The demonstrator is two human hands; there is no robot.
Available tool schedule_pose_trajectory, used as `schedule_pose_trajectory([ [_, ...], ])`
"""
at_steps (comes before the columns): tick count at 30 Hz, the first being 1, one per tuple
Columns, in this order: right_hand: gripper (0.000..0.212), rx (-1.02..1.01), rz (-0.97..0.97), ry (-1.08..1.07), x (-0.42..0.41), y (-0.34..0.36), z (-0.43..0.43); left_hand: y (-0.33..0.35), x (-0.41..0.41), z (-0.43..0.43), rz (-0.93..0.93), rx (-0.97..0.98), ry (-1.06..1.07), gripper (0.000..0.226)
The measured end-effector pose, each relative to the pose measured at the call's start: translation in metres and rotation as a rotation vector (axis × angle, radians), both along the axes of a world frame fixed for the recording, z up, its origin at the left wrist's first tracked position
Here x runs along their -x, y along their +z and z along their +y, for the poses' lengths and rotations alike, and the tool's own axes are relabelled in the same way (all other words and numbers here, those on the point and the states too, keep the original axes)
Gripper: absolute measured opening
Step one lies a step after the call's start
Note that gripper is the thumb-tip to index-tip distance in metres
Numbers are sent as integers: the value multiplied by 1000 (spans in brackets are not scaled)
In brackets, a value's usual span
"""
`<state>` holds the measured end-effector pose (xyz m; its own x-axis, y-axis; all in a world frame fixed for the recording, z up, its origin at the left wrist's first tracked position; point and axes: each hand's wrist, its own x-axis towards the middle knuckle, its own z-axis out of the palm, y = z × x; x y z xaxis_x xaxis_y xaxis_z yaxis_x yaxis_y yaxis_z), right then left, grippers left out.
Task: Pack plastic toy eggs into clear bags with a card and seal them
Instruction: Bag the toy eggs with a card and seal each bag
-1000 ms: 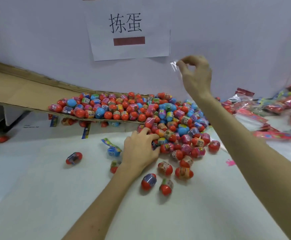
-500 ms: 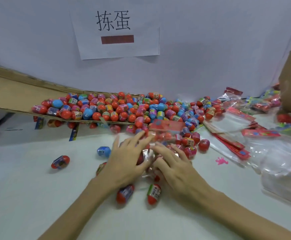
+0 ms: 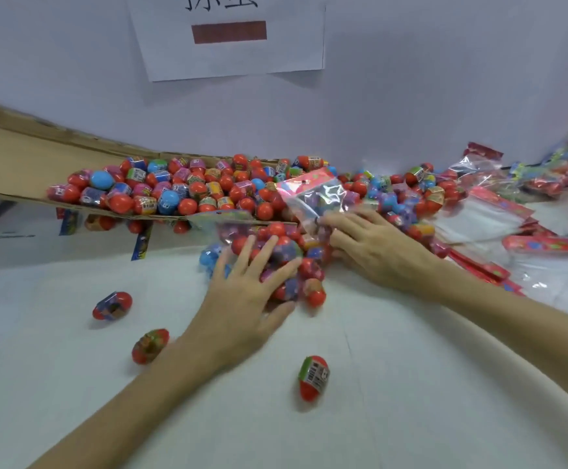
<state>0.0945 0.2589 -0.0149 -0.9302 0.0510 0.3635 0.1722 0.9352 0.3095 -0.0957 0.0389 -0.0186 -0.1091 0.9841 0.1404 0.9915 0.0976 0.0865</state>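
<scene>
While your left hand [image 3: 242, 299] lies flat, fingers spread straight over a cluster of red and blue plastic toy eggs [image 3: 311, 282] and gripping none of them, your right hand [image 3: 380, 248] meets the lower edge of a clear plastic bag with a red printed header [image 3: 323, 198], which stands up just beyond its fingertips. Whether that hand pinches the film or only presses it cannot be told; the thumb is hidden under the palm.

Judged step: loading eggs into the bag. Present the mouth toward the cluster and hold it open, then sweep eggs in with the left palm rather than picking singly. Keep them corralled: they appear to roll freely, as the red plastic egg with a barcode label [image 3: 313, 379], lying between your forearms well short of either grip, suggests.

Not verifiable: glare hides the bag's mouth and contents, so neither card nor eggs inside can be confirmed. Blur smears the eggs under your left fingers. A white paper sign [image 3: 235, 59] above is cut off.
</scene>
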Motion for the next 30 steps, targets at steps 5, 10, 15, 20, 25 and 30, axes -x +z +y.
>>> schedule_pose_trajectory([
  [5,24,-19,164,-165,19,14,50,-5,1,65,20,-81,-46,63],
  [10,21,82,282,-219,21,16,53,-12,10,67,-65,-152,-64,68],
  [15,21,242,464,-358,26,60,54,0,6,71,-54,-105,-70,67],
  [20,12,325,532,-140,11,78,-49,18,7,19,-89,-124,-145,69],
  [25,14,157,206,344,-23,15,-210,14,51,-95,7,-107,-63,92],
  [30,11,95,-64,335,-5,2,-180,1,74,-112,-103,44,119,108],
])
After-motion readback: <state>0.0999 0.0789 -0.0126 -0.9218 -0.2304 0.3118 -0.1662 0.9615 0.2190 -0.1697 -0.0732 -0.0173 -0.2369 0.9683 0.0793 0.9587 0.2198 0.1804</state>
